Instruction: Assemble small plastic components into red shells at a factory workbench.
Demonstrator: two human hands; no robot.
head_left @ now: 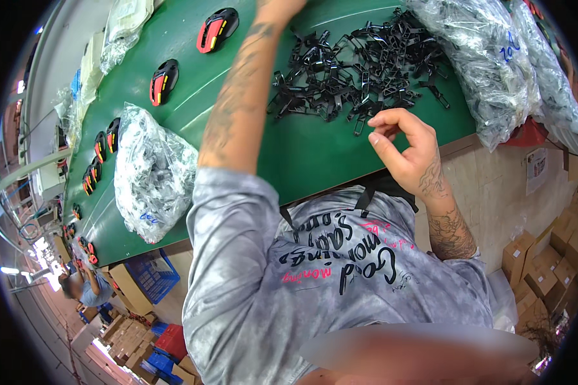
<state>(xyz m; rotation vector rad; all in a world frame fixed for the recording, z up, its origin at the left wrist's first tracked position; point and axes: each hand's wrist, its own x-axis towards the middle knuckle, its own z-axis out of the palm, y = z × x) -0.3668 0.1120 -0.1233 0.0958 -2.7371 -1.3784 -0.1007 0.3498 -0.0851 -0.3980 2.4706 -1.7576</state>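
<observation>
A heap of black plastic clip-like parts [366, 61] lies on the green work surface in front of me. At the near side of this heap is my right hand [408, 144], its fingers loosely curled. A small gap shows between thumb and index fingertip, with nothing visible in it. One black part [359, 125] lies just beside those fingertips. My left arm stretches far forward past the heap's left side. Only the back of my left hand [281, 9] shows at the top edge; its fingers are cut off from view.
Red-and-black shell-shaped pieces [218, 30] lie spaced along the green belt [192, 83] to the left. A clear plastic bag [153, 173] sits near its left front edge. Large clear bags [488, 64] of parts stand at right. Cardboard boxes [546, 266] and a blue crate [153, 276] are below; a person [91, 289] is far left.
</observation>
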